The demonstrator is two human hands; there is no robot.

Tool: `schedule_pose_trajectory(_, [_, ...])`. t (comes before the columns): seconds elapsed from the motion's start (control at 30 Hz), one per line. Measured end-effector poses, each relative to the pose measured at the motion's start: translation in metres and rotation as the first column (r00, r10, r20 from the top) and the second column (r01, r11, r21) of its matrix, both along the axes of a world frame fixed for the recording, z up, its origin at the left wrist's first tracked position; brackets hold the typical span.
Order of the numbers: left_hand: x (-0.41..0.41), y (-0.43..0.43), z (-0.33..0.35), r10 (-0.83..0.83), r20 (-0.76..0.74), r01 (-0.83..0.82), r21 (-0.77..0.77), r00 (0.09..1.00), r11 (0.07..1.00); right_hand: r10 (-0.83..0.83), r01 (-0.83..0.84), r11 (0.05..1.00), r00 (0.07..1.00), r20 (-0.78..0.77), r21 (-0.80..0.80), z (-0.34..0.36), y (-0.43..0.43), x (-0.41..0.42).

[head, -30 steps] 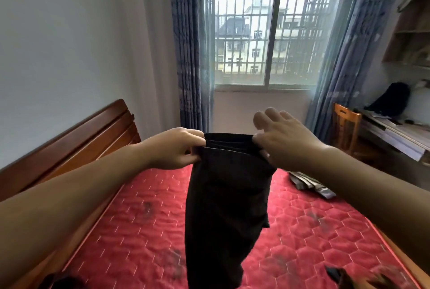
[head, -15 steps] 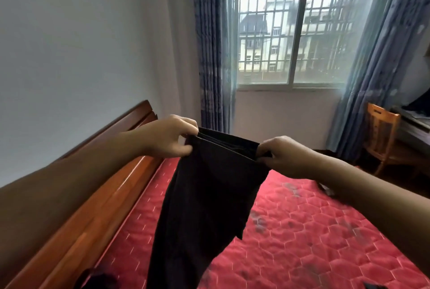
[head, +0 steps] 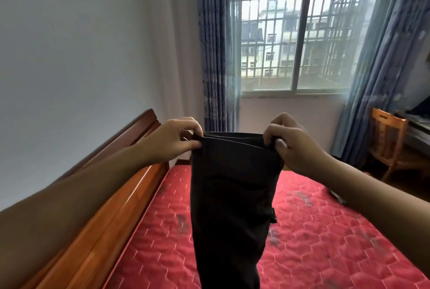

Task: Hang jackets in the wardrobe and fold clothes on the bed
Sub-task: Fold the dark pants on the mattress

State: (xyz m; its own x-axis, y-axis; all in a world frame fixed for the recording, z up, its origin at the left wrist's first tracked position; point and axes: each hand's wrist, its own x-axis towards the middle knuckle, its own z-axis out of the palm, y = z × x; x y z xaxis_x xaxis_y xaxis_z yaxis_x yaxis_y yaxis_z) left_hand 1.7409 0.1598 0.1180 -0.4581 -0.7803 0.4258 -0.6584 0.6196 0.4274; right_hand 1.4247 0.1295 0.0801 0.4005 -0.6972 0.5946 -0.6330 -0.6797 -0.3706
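The black garment (head: 232, 195) hangs lengthwise in the air above the bed (head: 325, 242). The left hand (head: 173, 139) and right hand (head: 295, 144) each pinch a top corner of it. The bed has a red quilted mattress, with a wooden headboard (head: 104, 207) along its left side against a pale wall (head: 81, 56). Beyond the bed is a barred window (head: 300, 44) with blue curtains (head: 216, 56), and a wooden chair (head: 386, 135) stands to the bed's right.

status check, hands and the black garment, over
Left hand and right hand pinch black garment top edge. Hangs above red mattress. Nothing in the way.
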Motion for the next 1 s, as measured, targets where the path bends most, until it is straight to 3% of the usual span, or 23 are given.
schedule_pose_trajectory(0.1, [0.002, -0.007, -0.004, 0.022, -0.076, -0.021, 0.008, 0.997, 1.0, -0.026, 0.039, 0.995, 0.99, -0.136, 0.091, 0.0, -0.007, 0.004])
schedule_pose_trajectory(0.23, [0.009, -0.014, -0.006, 0.073, -0.17, -0.069, 0.029, 0.983, 0.997, 0.011, 0.045, 0.964, 0.978, -0.209, 0.264, -0.002, -0.011, 0.006])
schedule_pose_trajectory(0.33, [0.02, -0.019, -0.005, 0.083, -0.181, -0.082, 0.016, 0.98, 0.997, -0.03, 0.065, 0.991, 0.959, -0.283, 0.114, -0.011, -0.009, 0.012])
schedule_pose_trajectory(0.43, [0.033, -0.024, 0.001, 0.068, -0.195, -0.078, -0.043, 0.978, 0.996, -0.054, 0.042, 0.994, 0.992, -0.113, -0.103, -0.018, -0.014, 0.03])
schedule_pose_trajectory(0.5, [0.044, -0.026, 0.008, 0.061, -0.22, -0.076, -0.061, 0.974, 0.995, -0.06, 0.06, 0.998, 0.99, 0.125, 0.007, -0.013, -0.017, 0.042])
schedule_pose_trajectory(0.57, [0.056, -0.027, 0.013, 0.064, -0.223, -0.082, -0.072, 0.973, 0.994, -0.012, -0.04, 0.988, 0.944, 0.33, 0.148, -0.004, -0.016, 0.056])
schedule_pose_trajectory(0.67, [0.068, -0.027, 0.019, 0.166, -0.199, -0.19, -0.107, 0.966, 0.976, 0.01, -0.087, 0.984, 0.899, 0.439, 0.155, 0.009, -0.012, 0.078])
schedule_pose_trajectory(0.77, [0.053, -0.017, 0.025, 0.294, -0.269, -0.34, -0.145, 0.917, 0.929, 0.058, -0.162, 0.976, 0.836, 0.546, 0.145, 0.017, -0.009, 0.101])
schedule_pose_trajectory(0.8, [0.042, -0.013, 0.026, 0.284, -0.209, -0.325, -0.198, 0.936, 0.925, 0.082, -0.201, 0.968, 0.817, 0.57, 0.15, 0.019, -0.006, 0.109])
schedule_pose_trajectory(0.87, [0.016, -0.007, 0.028, 0.232, 0.049, -0.21, -0.272, 0.972, 0.939, 0.136, -0.266, 0.954, 0.795, 0.591, 0.139, 0.021, -0.002, 0.123])
schedule_pose_trajectory(0.93, [-0.005, -0.01, 0.031, 0.127, 0.227, -0.088, -0.177, 0.966, 0.98, 0.161, -0.289, 0.948, 0.796, 0.583, 0.134, 0.022, 0.002, 0.127])
schedule_pose_trajectory(1.0, [-0.012, -0.019, 0.036, 0.031, 0.246, -0.019, -0.051, 0.969, 0.999, 0.133, -0.276, 0.949, 0.788, 0.601, 0.151, 0.024, 0.007, 0.123])
